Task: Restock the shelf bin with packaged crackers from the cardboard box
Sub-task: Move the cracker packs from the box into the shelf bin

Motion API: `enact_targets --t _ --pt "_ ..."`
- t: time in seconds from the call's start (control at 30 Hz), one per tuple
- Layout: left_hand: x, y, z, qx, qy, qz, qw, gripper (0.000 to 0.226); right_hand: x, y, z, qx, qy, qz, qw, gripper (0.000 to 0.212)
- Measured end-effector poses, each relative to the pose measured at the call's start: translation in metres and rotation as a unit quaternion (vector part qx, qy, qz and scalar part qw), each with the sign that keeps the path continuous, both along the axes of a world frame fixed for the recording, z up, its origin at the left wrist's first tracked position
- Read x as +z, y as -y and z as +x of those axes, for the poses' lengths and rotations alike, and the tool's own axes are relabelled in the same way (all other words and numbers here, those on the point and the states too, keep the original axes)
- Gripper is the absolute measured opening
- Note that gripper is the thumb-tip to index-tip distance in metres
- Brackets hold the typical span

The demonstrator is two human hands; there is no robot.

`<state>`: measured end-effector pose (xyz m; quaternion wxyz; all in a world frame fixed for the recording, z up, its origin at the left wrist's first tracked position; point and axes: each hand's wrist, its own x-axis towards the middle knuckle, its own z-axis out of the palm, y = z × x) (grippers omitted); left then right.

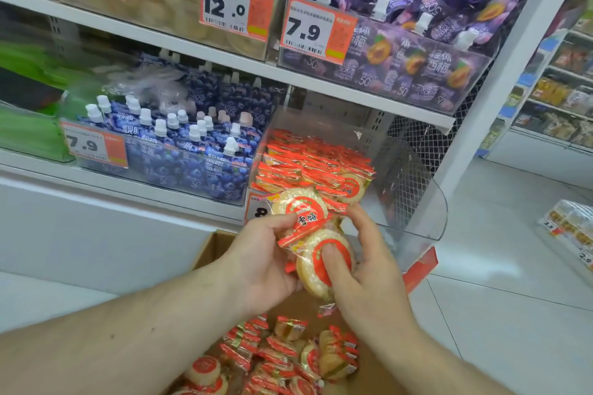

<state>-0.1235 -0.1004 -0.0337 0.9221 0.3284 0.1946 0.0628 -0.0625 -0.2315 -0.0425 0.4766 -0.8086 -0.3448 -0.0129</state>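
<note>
Both hands hold a small bunch of cracker packs (313, 245) between them, just in front of the clear shelf bin (426, 212) at the right end of the lower shelf. The left hand (256, 261) grips the bunch from the left, fingers curled round its edge; the right hand (365, 269) grips from the right with its thumb pressed on the front pack's red circle. The bin's left part is stacked with crackers (308, 163). Below, the open cardboard box (208, 248) holds more loose packs (282, 356).
</note>
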Motion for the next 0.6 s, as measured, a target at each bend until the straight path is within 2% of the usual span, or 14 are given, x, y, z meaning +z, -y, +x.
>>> enact_targets --t 0.07,0.17,0.23,0.3,0.37,0.47,0.53,0.6 --pt "0.000 -0.006 -0.002 -0.006 0.021 0.010 1.000 0.029 0.004 0.003 0.004 -0.041 0.008 -0.029 0.999 0.045" --pt "-0.002 -0.015 -0.005 -0.013 0.035 0.037 0.999 0.034 0.014 0.007 0.012 -0.012 -0.062 -0.073 0.995 0.022" --pt "-0.002 -0.018 -0.007 -0.029 0.035 0.069 0.997 0.035 0.021 0.013 0.022 0.002 -0.082 -0.123 0.989 0.023" --pt "0.001 -0.019 -0.009 -0.034 0.046 0.082 0.995 0.032 0.029 0.020 0.031 0.022 -0.132 -0.115 0.984 0.027" --pt "0.005 -0.020 -0.010 -0.040 0.058 0.081 0.994 0.032 0.038 0.028 0.040 0.064 -0.238 -0.041 0.968 0.036" --pt "0.006 -0.022 -0.011 -0.062 0.063 0.107 0.990 0.033 0.049 0.037 0.053 0.125 -0.369 0.105 0.915 0.077" --pt "0.005 -0.021 -0.011 -0.089 0.063 0.125 0.986 0.037 0.055 0.037 0.054 0.138 -0.388 0.161 0.897 0.095" --pt "0.005 -0.020 -0.011 -0.117 0.068 0.129 0.982 0.047 0.054 0.032 0.052 0.130 -0.382 0.171 0.899 0.103"
